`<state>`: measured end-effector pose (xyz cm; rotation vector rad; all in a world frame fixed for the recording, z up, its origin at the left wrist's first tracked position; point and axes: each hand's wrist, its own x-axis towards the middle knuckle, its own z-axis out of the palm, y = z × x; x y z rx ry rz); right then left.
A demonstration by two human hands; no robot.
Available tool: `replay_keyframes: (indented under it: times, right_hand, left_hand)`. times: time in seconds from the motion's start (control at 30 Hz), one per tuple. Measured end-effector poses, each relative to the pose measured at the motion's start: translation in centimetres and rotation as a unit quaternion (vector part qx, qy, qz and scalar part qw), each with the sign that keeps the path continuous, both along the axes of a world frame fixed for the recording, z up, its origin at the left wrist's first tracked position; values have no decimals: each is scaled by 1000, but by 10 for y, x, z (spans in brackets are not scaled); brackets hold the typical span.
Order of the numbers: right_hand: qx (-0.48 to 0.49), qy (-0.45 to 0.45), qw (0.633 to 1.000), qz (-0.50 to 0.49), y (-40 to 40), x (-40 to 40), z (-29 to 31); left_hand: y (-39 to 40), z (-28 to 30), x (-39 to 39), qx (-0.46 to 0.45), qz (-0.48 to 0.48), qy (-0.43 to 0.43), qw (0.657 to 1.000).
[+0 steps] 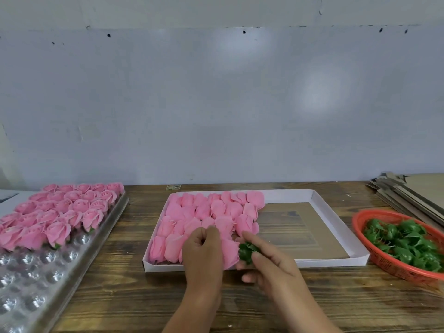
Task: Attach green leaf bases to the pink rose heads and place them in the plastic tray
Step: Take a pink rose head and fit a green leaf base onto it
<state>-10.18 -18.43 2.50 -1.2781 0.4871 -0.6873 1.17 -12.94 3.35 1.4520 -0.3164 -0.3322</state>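
Right hand (pixel 269 263) pinches a green plastic leaf base (pixel 247 252) against a pink fabric rose head (pixel 229 254) that the left hand (pixel 204 251) grips, over the near edge of the white cardboard box (pixel 336 224) of roses

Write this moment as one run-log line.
left hand: grips rose head | right hand: holds leaf base | step: joining, over white box

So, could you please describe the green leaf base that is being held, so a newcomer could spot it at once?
Start at the white cardboard box in the middle of the wooden table. At its near edge, the right hand pinches one green leaf base beside the pink rose heads. It is the only leaf base outside the red basket on the right.
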Motion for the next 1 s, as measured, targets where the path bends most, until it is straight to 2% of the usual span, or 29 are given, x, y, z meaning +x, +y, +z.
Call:
replay_keyframes:
  times: [0.1, 0.27, 0.4, 0.7, 0.87, 1.0]
  right_hand:
    - [-92, 18, 995, -22, 5, -1, -2]
    - [-90, 11, 993, -74, 5, 2, -6]
    - [-94, 1, 994, -62, 4, 1, -6]
    - [-105, -1, 994, -28, 6, -2, -8]
    - [-130, 2, 991, -38, 5, -2, -10]
    - [-107, 6, 993, -41, 6, -2, -10]
  left_hand:
    - [-1, 0, 1, 6, 8, 6, 1000]
    - [-2, -1, 1, -2, 10, 8, 1000]
    - [-3, -4, -1, -7, -2, 17, 1000]
    - [-2, -7, 0, -36, -36, 107, 993]
    - [-3, -8, 0, -42, -41, 110, 992]
    - [-3, -11, -1, -42, -47, 94, 994]
